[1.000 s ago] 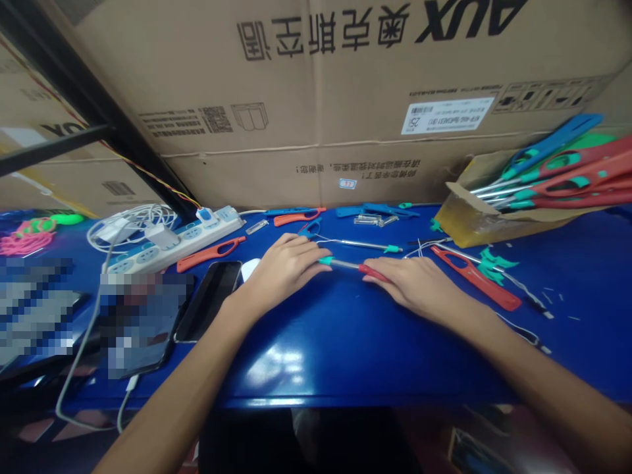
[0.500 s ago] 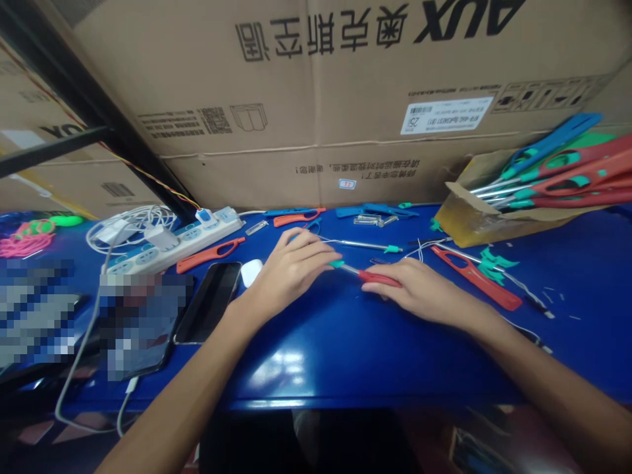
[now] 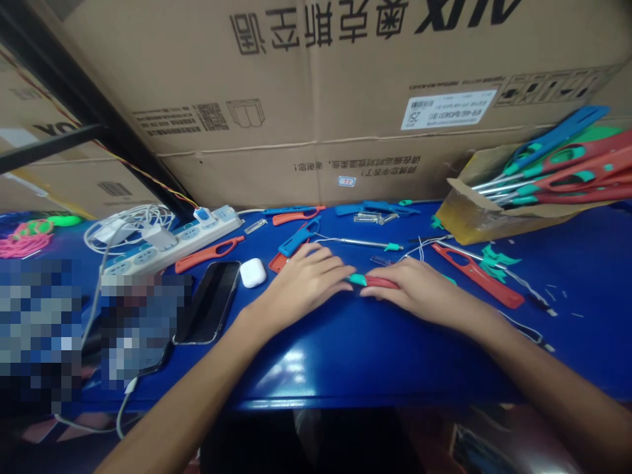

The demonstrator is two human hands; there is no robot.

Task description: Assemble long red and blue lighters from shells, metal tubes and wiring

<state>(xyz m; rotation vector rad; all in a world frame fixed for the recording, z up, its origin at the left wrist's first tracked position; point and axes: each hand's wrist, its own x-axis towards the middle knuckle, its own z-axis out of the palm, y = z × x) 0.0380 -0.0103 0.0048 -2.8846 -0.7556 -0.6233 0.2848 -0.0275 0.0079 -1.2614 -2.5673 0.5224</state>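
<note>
Over the blue table (image 3: pixel 316 355), both hands are closed on one long-necked lighter (image 3: pixel 381 282) with a red handle. My right hand (image 3: pixel 427 288) grips the handle, most of which is hidden in the palm. At the handle's front end sits a teal collar (image 3: pixel 358 280), pinched by the fingers of my left hand (image 3: pixel 309 283). The lighter's metal tube is out of sight beneath that hand. Just beyond my left hand lie a blue handle shell (image 3: pixel 299 238) and a metal tube with a teal piece (image 3: pixel 368 243).
An open carton (image 3: pixel 474 220) full of lighters stands at the back right. Near my right forearm lie a red handle shell (image 3: pixel 476 276) and teal pieces (image 3: pixel 496 260). Leftward are a power strip (image 3: pixel 190 237), a phone (image 3: pixel 210 303) and a white case (image 3: pixel 253 272). A big cardboard box (image 3: pixel 276 158) forms the back.
My left hand has moved right, toward my right hand. The teal collar now meets the red handle, and the metal tube between them no longer shows. The blue shell is more exposed.
</note>
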